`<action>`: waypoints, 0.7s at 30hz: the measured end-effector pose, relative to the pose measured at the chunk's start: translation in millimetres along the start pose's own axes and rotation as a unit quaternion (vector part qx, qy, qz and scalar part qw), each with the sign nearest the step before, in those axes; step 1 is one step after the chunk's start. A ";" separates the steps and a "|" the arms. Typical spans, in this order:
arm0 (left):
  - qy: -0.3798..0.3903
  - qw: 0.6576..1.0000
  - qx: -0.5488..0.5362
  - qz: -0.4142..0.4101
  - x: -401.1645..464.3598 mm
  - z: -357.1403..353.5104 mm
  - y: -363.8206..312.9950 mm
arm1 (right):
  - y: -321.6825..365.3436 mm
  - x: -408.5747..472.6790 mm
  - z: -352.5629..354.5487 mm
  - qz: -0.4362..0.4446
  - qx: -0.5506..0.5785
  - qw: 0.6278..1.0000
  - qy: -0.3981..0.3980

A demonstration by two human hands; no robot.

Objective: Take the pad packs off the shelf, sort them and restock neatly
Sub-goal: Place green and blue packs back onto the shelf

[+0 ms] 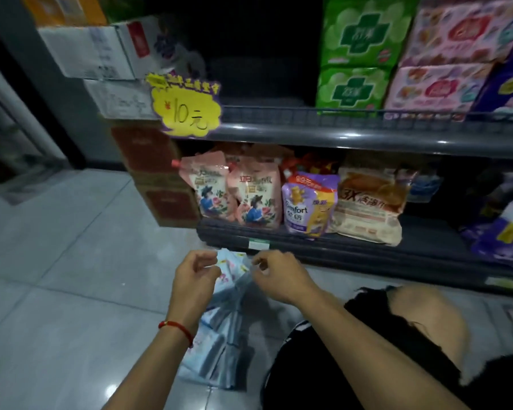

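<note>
Head view looks down on a grey tiled floor (pixel 57 291) where pale blue pad packs (pixel 219 335) lie in a loose pile below the dark shelf (pixel 367 137). Left hand (pixel 194 275) and right hand (pixel 276 276) hover over the pile's far end, each with curled fingers pinching thin clear wrap. A yellow price tag (pixel 187 109) reads "10元". Green pad packs (pixel 359 51) and pink packs (pixel 444 54) stand on the upper tier. Below, a purple pouch (pixel 308 205) reads "Comfort".
</note>
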State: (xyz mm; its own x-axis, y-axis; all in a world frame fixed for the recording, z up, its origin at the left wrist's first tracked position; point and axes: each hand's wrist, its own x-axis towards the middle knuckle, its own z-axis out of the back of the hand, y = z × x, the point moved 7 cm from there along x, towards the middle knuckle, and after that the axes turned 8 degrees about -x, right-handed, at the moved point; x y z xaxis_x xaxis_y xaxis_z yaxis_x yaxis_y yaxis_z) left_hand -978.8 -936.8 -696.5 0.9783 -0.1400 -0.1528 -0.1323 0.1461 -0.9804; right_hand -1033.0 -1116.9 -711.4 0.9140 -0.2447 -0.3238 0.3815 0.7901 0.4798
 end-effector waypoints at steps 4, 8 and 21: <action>0.084 0.994 -0.032 -0.063 -0.1 -82.7 -48.7 | -23.0 -6.7 88.4 -0.025 0.084 0.985 -0.152; 0.213 0.966 -0.068 -0.127 -21.6 -214.0 -109.6 | -112.7 -60.9 188.9 -0.105 0.153 0.930 -0.317; 0.236 0.971 -0.014 -0.038 0.6 -303.1 -104.1 | -182.8 -50.6 195.3 -0.096 0.129 0.973 -0.168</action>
State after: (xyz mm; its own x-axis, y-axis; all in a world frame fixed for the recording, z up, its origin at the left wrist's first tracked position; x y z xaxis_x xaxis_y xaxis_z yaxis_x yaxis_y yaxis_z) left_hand -1012.8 -1248.9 -632.2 0.8042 -0.5833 -0.1141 -0.0740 0.0922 -0.9930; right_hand -1122.0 -1358.7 -623.5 0.7990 -0.5786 -0.1637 0.5328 0.5549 0.6389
